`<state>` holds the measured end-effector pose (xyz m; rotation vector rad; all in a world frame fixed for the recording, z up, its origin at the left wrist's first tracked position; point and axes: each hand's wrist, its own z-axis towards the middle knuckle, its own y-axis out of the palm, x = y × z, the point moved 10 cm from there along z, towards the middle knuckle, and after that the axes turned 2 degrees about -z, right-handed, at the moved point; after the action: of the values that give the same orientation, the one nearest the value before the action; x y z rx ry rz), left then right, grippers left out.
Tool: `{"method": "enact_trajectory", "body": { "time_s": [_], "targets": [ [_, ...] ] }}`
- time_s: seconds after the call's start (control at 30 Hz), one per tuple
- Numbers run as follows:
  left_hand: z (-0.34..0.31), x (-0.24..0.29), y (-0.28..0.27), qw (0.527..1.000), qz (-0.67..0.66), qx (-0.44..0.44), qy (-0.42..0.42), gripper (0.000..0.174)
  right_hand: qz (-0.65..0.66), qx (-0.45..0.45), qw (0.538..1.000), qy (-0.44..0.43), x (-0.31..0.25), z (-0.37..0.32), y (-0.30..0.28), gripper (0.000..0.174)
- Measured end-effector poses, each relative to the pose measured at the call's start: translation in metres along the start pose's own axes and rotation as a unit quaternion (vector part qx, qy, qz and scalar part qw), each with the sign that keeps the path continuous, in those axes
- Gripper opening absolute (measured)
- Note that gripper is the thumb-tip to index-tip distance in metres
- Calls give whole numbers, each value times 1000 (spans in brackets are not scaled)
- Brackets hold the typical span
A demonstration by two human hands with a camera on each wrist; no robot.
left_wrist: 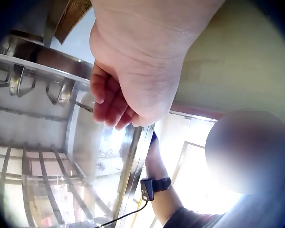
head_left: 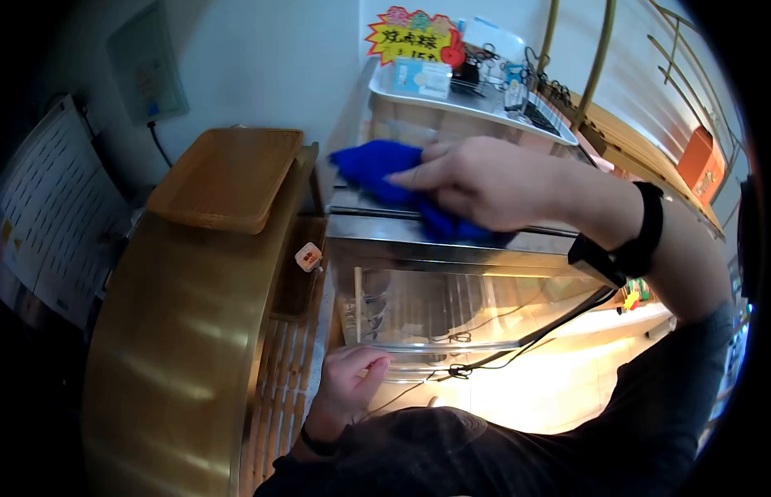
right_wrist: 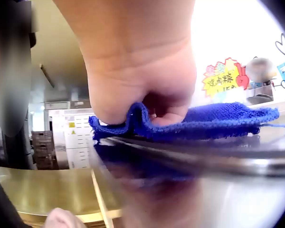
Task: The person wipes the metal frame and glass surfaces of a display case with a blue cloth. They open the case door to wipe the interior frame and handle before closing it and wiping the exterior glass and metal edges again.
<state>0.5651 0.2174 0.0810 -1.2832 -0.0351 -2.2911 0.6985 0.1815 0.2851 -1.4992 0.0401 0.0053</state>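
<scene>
My right hand (head_left: 485, 182) grips a blue cloth (head_left: 377, 170) on the metal top of a glass-fronted cabinet (head_left: 451, 258). In the right wrist view the towelling cloth (right_wrist: 218, 118) is bunched up under the curled fingers and lies flat over the shiny rounded edge. My left hand (head_left: 348, 385) hangs lower, beside the cabinet's clear front, holding nothing. Its fingers are loosely curled in the left wrist view, close to the metal edge (left_wrist: 135, 175) of the cabinet. Metal racks (left_wrist: 42, 185) show through the glass.
Behind the cloth stands a white tray (head_left: 485, 108) with cables, small boxes and a yellow price sign (head_left: 410, 37). A brown basket (head_left: 228, 178) sits on the gold-coloured counter (head_left: 178, 331) at left. A black cable (head_left: 559, 323) runs along the cabinet front.
</scene>
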Motion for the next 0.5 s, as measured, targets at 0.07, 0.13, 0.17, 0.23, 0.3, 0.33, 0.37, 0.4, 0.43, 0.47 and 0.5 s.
{"method": "enact_trajectory", "body": {
  "time_s": [0.07,0.13,0.17,0.23,0.3,0.33,0.37,0.4,0.43,0.47,0.5],
  "targets": [
    [6,8,7,999,-11,-3,36,10,9,29,997,-76,-28,-19,-5,41],
    [11,11,17,998,-12,-24,50,10,-30,14,998,-56,-34,-41,-5,41],
    [13,13,23,997,-12,-32,64,11,-71,-5,996,-45,-33,-52,0,40],
    [16,13,32,997,-17,-42,57,11,-80,50,994,-49,-22,-79,-4,38],
    [20,13,40,997,-21,-47,50,11,-97,57,994,0,-8,-108,-8,38],
    [22,15,45,997,-22,-53,52,10,-102,69,992,16,-1,-126,-9,40],
    [24,17,50,997,-23,-58,54,10,-98,71,992,17,2,-143,-9,40],
    [27,18,54,997,-19,-60,52,10,-108,83,990,48,11,-161,-13,41],
    [30,19,61,995,-19,-76,53,9,-118,96,985,79,20,-179,-16,43],
    [32,21,68,994,-20,-91,55,9,-115,99,985,77,23,-196,-15,43],
    [36,23,73,994,-16,-92,53,9,-128,116,979,107,32,-216,-18,45]
  ]
}}
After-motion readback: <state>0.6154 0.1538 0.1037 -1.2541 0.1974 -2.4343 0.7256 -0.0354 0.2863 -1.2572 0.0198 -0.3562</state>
